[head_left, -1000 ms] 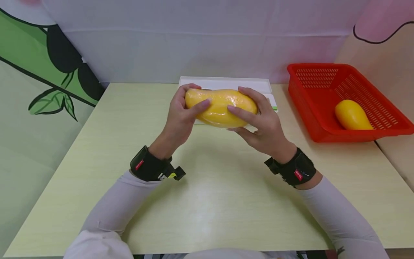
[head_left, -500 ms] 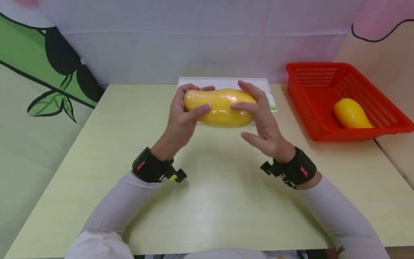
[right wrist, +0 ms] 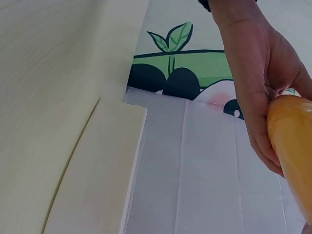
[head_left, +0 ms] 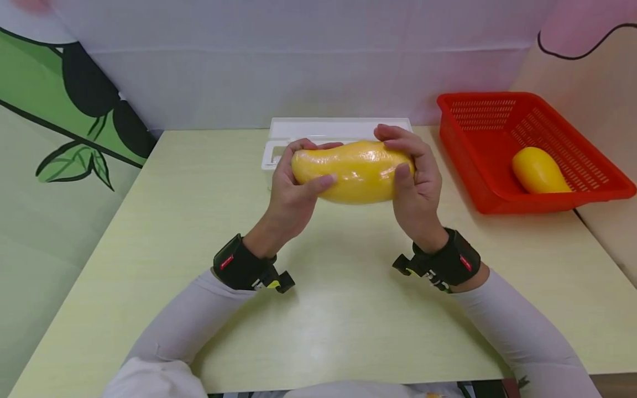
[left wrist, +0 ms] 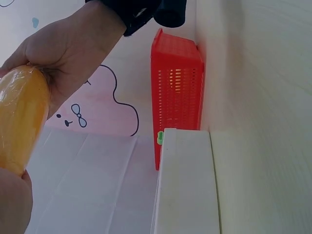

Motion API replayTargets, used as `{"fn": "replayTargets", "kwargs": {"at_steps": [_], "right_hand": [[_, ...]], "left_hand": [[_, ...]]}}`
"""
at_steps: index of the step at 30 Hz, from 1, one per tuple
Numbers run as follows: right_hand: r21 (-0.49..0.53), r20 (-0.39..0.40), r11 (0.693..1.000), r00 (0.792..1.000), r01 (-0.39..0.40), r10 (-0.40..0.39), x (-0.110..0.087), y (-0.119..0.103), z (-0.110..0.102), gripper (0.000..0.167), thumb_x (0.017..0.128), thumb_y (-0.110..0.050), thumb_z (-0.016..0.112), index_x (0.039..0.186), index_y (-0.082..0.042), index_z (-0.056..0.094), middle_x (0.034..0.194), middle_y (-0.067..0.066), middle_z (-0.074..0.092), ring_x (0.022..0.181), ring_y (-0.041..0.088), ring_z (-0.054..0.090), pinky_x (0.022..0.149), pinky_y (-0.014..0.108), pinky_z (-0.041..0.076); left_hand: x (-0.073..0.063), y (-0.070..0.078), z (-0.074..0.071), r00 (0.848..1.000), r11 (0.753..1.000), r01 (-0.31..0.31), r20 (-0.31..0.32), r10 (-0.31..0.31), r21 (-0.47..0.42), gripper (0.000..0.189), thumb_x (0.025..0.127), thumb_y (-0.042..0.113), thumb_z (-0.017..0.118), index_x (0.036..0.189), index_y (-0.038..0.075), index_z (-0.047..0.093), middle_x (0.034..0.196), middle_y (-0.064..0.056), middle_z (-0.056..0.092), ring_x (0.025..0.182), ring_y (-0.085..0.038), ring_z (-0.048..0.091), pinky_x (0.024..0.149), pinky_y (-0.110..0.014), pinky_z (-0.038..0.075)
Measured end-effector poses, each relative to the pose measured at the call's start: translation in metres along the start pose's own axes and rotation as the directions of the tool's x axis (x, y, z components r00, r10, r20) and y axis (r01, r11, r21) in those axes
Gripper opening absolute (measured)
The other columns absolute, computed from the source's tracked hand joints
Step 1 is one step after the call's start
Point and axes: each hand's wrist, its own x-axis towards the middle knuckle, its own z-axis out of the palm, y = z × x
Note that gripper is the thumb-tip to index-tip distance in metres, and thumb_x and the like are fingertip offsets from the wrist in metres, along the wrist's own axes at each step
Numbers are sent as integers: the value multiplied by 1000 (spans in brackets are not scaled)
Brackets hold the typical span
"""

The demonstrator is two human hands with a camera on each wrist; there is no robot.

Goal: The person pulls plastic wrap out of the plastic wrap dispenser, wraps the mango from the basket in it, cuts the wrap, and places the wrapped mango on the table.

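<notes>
The head view is fairly bright and even, with a pale glare patch on the table [head_left: 318, 337] and small sharp highlights on the fruit [head_left: 353, 172]. Soft-edged shadows lie beside the sleeves [head_left: 174, 320]; the light probably falls from overhead. Both wrist views are dimmer and greyer, the fruit duller and more orange there. Faint shadow bands cross the table, and fine detail looks slightly soft.
</notes>
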Motion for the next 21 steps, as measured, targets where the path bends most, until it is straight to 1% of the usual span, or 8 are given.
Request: {"fn": "replayTargets", "kwargs": {"at_steps": [3, 6, 8, 10, 12, 14, 17, 21], "right_hand": [[26, -82, 999, 996, 29, -26, -1, 0, 1, 43, 102, -37, 53, 106, 5, 63, 121, 16, 64, 115, 35, 57, 86, 33, 55], [7, -200, 995, 975, 99, -95, -4, 0, 5, 42, 103, -29, 46, 97, 8, 64, 111, 16, 70, 107, 34, 62, 84, 35, 56], [-16, -268, 990, 953, 142, -141, -6, 0, 9, 41, 101, -25, 45, 92, 10, 64, 105, 15, 72, 102, 32, 65, 84, 37, 56], [-41, -309, 985, 935, 170, -174, -7, -1, 11, 42, 99, -25, 44, 90, 11, 63, 101, 14, 73, 98, 31, 67, 84, 37, 55], [-43, -323, 983, 929, 178, -182, -8, -1, 13, 43, 99, -26, 45, 90, 11, 64, 101, 14, 73, 98, 30, 67, 86, 38, 55], [-24, -320, 985, 932, 170, -169, -8, 0, 13, 41, 98, -27, 47, 93, 10, 64, 103, 15, 73, 100, 31, 67, 88, 38, 55], [26, -293, 991, 948, 134, -121, -8, 1, 11, 35, 98, -25, 49, 99, 7, 65, 108, 16, 71, 104, 32, 66, 91, 38, 54], [48, -222, 996, 973, 77, -65, -8, 4, 7, 29, 99, -21, 49, 106, 4, 62, 117, 16, 68, 111, 33, 63, 91, 37, 54]], "left_hand": [[-3, -1, 3, 999, 1000, 24, 22, -24, -6, 47, 82, -4, 71, 121, 9, 46, 129, -15, 57, 117, -30, 53, 95, -33, 51], [-5, -2, 6, 997, 998, 57, 52, -57, -8, 47, 82, -3, 72, 121, 8, 47, 130, -14, 58, 116, -29, 54, 95, -33, 51], [-6, -3, 7, 995, 997, 80, 68, -79, -21, 46, 82, -5, 69, 120, 9, 47, 130, -13, 58, 116, -28, 54, 96, -32, 51], [-7, -4, 8, 992, 995, 100, 75, -98, -29, 46, 81, -9, 62, 120, 9, 47, 131, -12, 58, 115, -28, 54, 95, -31, 51], [-8, -5, 8, 991, 993, 113, 75, -110, -38, 45, 81, -11, 59, 120, 9, 47, 131, -12, 58, 116, -27, 54, 94, -31, 52], [-7, -6, 8, 990, 992, 123, 65, -122, -24, 45, 81, -10, 58, 120, 9, 47, 130, -11, 57, 115, -26, 54, 94, -30, 52], [-5, -4, 6, 992, 993, 118, 50, -119, 18, 44, 82, -8, 61, 120, 8, 47, 131, -12, 57, 114, -27, 54, 94, -31, 52], [-1, 1, 3, 995, 991, 80, 49, -86, 110, 45, 83, -5, 66, 122, 6, 46, 137, -16, 55, 119, -31, 54, 96, -33, 52]]}}
